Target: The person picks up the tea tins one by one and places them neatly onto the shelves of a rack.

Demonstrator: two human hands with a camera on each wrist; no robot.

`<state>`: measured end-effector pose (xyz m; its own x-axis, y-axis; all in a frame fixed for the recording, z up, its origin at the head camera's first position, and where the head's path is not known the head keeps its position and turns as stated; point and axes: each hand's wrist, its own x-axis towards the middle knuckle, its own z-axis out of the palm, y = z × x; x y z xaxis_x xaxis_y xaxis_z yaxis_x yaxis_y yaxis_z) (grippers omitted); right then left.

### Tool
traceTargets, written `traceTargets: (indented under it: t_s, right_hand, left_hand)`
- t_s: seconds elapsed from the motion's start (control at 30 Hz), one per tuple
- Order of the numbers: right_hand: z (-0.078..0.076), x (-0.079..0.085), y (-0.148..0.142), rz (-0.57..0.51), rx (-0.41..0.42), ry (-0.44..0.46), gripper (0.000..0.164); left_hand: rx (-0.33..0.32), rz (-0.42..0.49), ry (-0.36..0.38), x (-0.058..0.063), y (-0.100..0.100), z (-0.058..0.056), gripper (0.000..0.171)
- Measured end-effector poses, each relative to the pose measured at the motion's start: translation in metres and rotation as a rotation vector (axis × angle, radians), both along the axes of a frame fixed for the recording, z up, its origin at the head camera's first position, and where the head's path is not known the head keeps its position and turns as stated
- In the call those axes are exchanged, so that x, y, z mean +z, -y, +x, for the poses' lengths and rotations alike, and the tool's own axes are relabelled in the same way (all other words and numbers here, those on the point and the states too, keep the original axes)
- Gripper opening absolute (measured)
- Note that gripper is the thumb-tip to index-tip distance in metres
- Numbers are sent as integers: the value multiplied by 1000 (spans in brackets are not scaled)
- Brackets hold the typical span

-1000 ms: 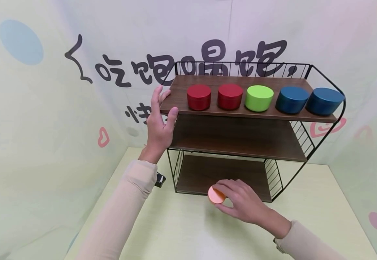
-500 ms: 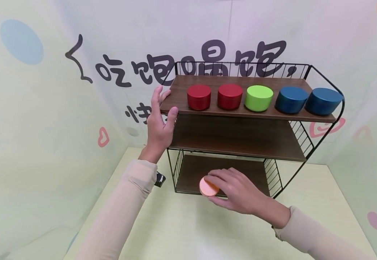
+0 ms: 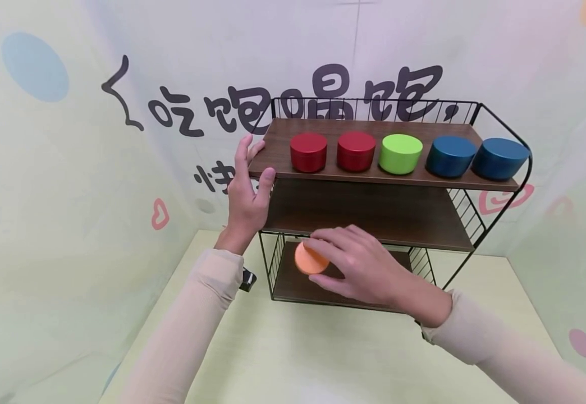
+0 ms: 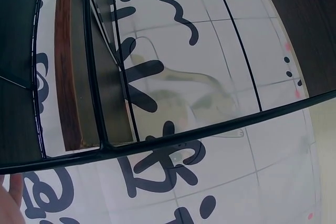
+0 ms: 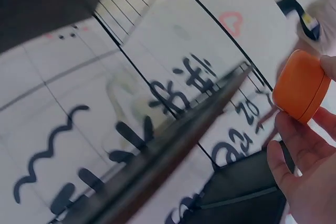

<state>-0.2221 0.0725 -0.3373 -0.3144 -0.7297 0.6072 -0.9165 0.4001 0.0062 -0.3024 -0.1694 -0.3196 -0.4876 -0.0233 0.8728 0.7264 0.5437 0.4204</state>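
Note:
My right hand (image 3: 364,266) pinches a small round orange tin (image 3: 309,260) between thumb and fingers, in front of the rack's lower opening in the head view. In the right wrist view, the orange tin (image 5: 298,85) shows a lid seam around its side. My left hand (image 3: 247,196) holds the left front corner of the three-tier wood-and-black-wire shelf rack (image 3: 364,209), thumb at the front edge and fingers along the side. On the top board stand two red tins (image 3: 308,152), a lime green tin (image 3: 401,154) and two blue tins (image 3: 451,157) in a row.
The rack stands on a pale table (image 3: 293,353) against a printed wall sheet (image 3: 146,151). Its middle board (image 3: 374,216) hangs just beyond my right hand. A dark strap (image 3: 247,279) shows beside the left forearm. Wire side panels (image 3: 467,210) close the rack's ends.
My right hand has lifted the orange tin up and slightly left, from the bottom board's front edge to near the middle board's front edge. The left hand stays on the rack.

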Motion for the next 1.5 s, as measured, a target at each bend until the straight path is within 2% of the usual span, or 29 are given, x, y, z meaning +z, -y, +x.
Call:
traceTargets:
  t_s: [0.23, 0.73, 0.87, 0.97, 1.13, 1.3, 1.5]
  right_hand:
    - [-4, 27, 6, -81, 5, -57, 58]
    - [-13, 83, 23, -101, 32, -225, 53]
    - [-19, 97, 30, -116, 37, -250, 51]
    - [-24, 105, 35, -125, 32, -252, 51]
    - [-32, 115, 42, -136, 13, -240, 50]
    - [-41, 125, 51, -127, -25, -229, 48]
    - [-50, 131, 60, -86, -94, -177, 50]
  left_hand:
    - [-23, -30, -34, 0, 1, -2, 66]
    - [-27, -8, -47, 1, 1, -2, 67]
    - [-27, -12, -58, 0, 2, -2, 59]
    - [-19, -18, -58, 0, 3, -2, 54]
    - [-12, -28, -61, -1, 3, -4, 56]
    - [-35, -22, -83, -2, 3, -5, 75]
    - [-66, -7, -94, -1, 1, -4, 74]
